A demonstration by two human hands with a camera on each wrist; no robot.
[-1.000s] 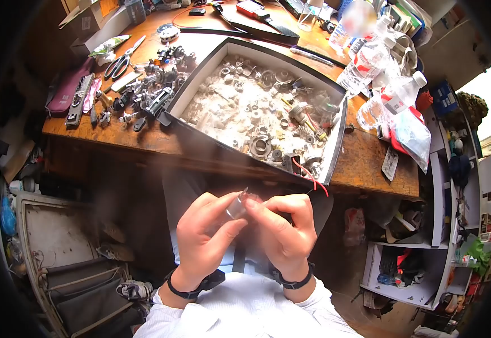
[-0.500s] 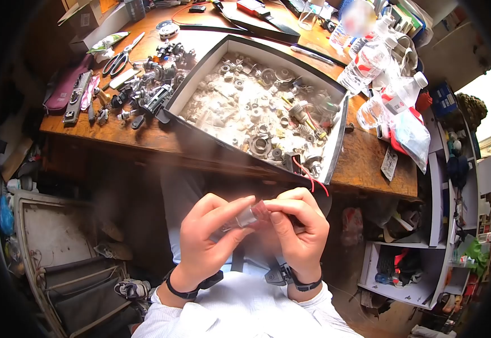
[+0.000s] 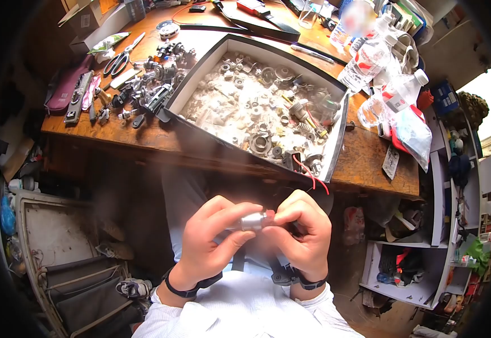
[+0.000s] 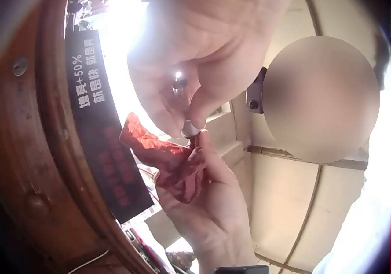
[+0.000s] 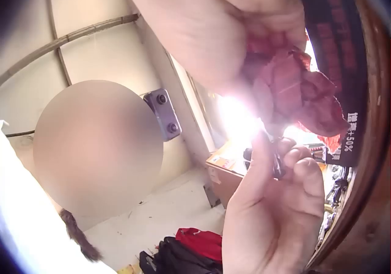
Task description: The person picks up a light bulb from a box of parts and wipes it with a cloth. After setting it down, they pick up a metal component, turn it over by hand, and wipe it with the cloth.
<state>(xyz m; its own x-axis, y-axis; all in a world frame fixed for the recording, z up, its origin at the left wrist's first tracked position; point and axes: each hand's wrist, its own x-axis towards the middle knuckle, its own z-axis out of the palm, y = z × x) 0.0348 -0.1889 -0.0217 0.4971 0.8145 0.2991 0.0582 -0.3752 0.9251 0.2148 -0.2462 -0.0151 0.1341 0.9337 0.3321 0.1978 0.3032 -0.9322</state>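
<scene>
In the head view, my left hand [image 3: 209, 236] pinches a small silver metal cylinder [image 3: 251, 221] between thumb and fingers, above the lap. Facing it, my right hand [image 3: 306, 236] grips a crumpled red sheet [image 3: 268, 217] against the cylinder's right end. The left wrist view shows the red sheet [image 4: 171, 155] bunched in the right hand [image 4: 214, 219], its loose folds hanging out. Only a pale rounded end of the cylinder [image 4: 190, 128] shows there, between the fingertips of both hands. I cannot tell whether the sheet is cloth or paper.
A shallow black-edged box [image 3: 199, 79] full of small metal parts stands at the front of the wooden table [image 3: 364, 155]. Metal fittings [image 3: 149, 84], scissors [image 3: 120, 63] and a pouch [image 3: 65, 93] lie left of it. Plastic bottles [image 3: 364, 66] stand at the right.
The cylinder has turned from slanting to nearly level. My right hand has moved to the right, and the red sheet now covers the cylinder's right end. The box has stayed put.
</scene>
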